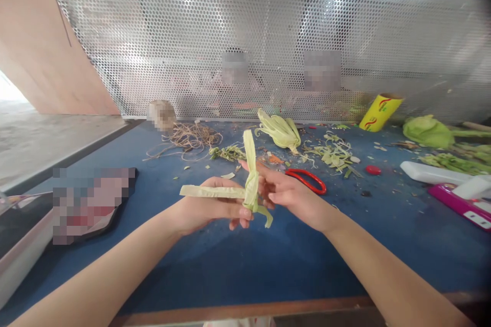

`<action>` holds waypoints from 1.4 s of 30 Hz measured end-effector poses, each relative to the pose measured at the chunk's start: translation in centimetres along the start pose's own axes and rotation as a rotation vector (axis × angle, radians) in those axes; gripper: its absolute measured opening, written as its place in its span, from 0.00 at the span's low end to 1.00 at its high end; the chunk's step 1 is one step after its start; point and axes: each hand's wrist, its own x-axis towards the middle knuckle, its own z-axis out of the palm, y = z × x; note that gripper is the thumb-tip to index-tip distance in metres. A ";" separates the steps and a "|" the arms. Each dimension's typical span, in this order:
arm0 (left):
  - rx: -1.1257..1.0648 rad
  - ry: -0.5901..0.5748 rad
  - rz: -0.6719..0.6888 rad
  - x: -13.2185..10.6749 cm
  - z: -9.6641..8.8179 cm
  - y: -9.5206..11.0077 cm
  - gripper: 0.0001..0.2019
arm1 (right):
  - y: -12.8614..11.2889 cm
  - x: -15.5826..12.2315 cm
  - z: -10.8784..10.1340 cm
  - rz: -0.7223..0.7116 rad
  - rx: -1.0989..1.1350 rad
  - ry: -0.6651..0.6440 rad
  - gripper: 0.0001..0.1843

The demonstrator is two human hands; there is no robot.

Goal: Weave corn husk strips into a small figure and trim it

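Note:
My left hand (pixel 203 209) is closed on a folded corn husk strip (pixel 252 186), with the thumb pressing near the fold. One pale green end sticks out to the left across the hand, another stands upright, and a short curled tail hangs at the lower right. On the fold's right side, my right hand (pixel 297 196) has its fingers curled against the husk; its fingertips are partly hidden behind it. Scissors with red handles (pixel 309 180) lie just beyond the right hand. Farther back rests a bundle of corn husks (pixel 280 130).
Tangled twine (pixel 192 138) lies at back left, near a phone-like dark object (pixel 95 209) that is blurred. Shredded greens (pixel 333 153), a yellow tube (pixel 381 112), a green leaf (pixel 427 130) and a purple-and-white device (pixel 460 204) occupy the right. A perforated metal screen (pixel 268 25) stands behind.

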 end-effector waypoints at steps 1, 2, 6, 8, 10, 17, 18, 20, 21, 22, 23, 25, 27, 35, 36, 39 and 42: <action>0.006 0.007 0.002 0.0 0.0 0.0 0.03 | 0.1 0.1 0.1 -0.026 0.055 -0.038 0.25; 0.011 0.016 0.004 0.0 0.0 0.0 0.03 | 0.2 0.1 0.2 -0.041 0.090 -0.074 0.25; 0.033 0.038 -0.003 0.2 0.0 -0.2 0.03 | 0.8 0.4 1.1 -0.002 0.106 -0.101 0.24; 0.033 0.032 0.000 0.4 0.0 -0.2 0.04 | 1.1 0.6 1.5 0.003 0.110 -0.064 0.22; 0.021 0.057 0.004 0.4 0.1 -0.2 0.08 | 1.1 0.7 1.7 -0.001 0.143 -0.062 0.17; 0.162 0.154 -0.028 0.2 0.4 -0.3 0.27 | 0.3 0.7 1.4 0.095 0.177 -0.062 0.06; 0.180 0.154 -0.033 0.2 0.4 -0.3 0.27 | 0.3 0.7 1.5 0.122 0.170 -0.051 0.06; 0.200 0.163 -0.045 0.2 0.4 -0.3 0.27 | 0.5 0.8 1.6 0.160 0.177 -0.019 0.06; 0.204 0.172 -0.049 0.2 0.4 -0.3 0.27 | 0.6 0.8 1.6 0.169 0.186 0.006 0.06; 0.203 0.182 -0.050 0.3 0.4 -0.3 0.27 | 0.8 0.8 1.6 0.173 0.193 0.042 0.06; 0.201 0.190 -0.046 0.3 0.4 -0.3 0.28 | 0.9 0.9 1.5 0.172 0.196 0.079 0.06; 0.197 0.198 -0.029 0.3 0.4 -0.2 0.28 | 1.1 0.9 1.3 0.167 0.204 0.141 0.06; 0.195 0.199 -0.016 0.2 0.4 -0.2 0.28 | 1.3 0.9 1.0 0.157 0.225 0.170 0.06; 0.211 0.183 -0.040 0.1 0.4 -0.2 0.29 | 1.1 0.9 1.3 0.125 0.270 0.131 0.16; 0.217 0.177 -0.046 0.1 0.4 -0.3 0.29 | 1.2 1.0 1.3 0.121 0.270 0.158 0.16; 0.233 0.155 -0.050 0.0 0.5 -0.3 0.28 | 1.3 1.2 1.1 0.093 0.289 0.260 0.14; 0.207 0.130 -0.061 -0.2 0.7 0.1 0.29 | 1.1 1.5 0.3 0.052 0.363 0.326 0.13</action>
